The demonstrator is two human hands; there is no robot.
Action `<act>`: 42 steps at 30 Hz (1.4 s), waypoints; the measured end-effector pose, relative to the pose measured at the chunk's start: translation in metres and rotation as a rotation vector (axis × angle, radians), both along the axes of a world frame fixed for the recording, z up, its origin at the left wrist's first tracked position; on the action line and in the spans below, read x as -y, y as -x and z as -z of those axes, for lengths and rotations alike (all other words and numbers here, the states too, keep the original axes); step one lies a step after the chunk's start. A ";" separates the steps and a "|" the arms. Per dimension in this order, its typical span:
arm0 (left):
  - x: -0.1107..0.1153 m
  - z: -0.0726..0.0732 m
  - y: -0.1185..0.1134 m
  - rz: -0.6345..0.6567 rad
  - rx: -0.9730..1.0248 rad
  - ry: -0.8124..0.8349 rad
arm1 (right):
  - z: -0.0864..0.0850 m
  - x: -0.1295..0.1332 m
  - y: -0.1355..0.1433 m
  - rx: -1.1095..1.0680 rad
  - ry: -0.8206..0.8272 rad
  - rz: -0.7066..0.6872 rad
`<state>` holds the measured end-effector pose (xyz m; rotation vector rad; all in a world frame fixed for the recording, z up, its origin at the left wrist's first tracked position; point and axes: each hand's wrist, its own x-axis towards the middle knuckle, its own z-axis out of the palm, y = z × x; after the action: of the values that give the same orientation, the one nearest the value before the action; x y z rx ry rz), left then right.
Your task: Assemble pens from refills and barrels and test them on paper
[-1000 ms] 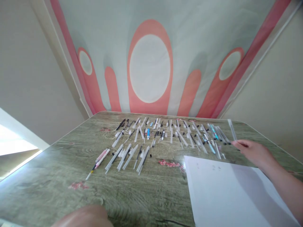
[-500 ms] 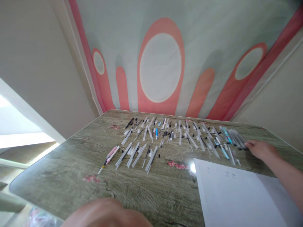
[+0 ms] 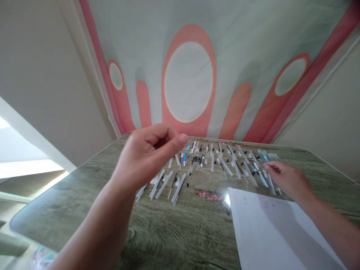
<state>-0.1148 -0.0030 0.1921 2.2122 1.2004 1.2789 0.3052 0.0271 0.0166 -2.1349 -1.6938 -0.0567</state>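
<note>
Left hand, centre of frame: raised, fingers curled; grip cannot be told. Right hand, right of frame: fingers bunched; grip cannot be told. Pale-blue pen, right of frame: just left of the right hand, the nearer; long axis upper left to lower right.

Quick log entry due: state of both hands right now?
Left hand: fingers curled, nothing visibly held; can't tell if fully closed.
Right hand: by the pen parts, fingers curled; can't tell if it grips one.
</note>
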 end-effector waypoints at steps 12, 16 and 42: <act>-0.023 0.110 0.010 -0.130 -0.948 0.334 | -0.024 0.054 0.208 -0.171 0.160 -0.762; -0.021 0.127 0.001 -0.166 -1.003 0.346 | -0.013 0.059 0.230 -0.109 0.212 -0.813; -0.023 0.139 -0.006 -0.088 -0.862 0.443 | -0.005 0.063 0.225 -0.306 0.184 -0.747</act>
<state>-0.1093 0.0202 0.0527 2.3998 1.6580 -0.0227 0.0799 -0.0357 0.0214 -1.3909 -2.2311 0.6222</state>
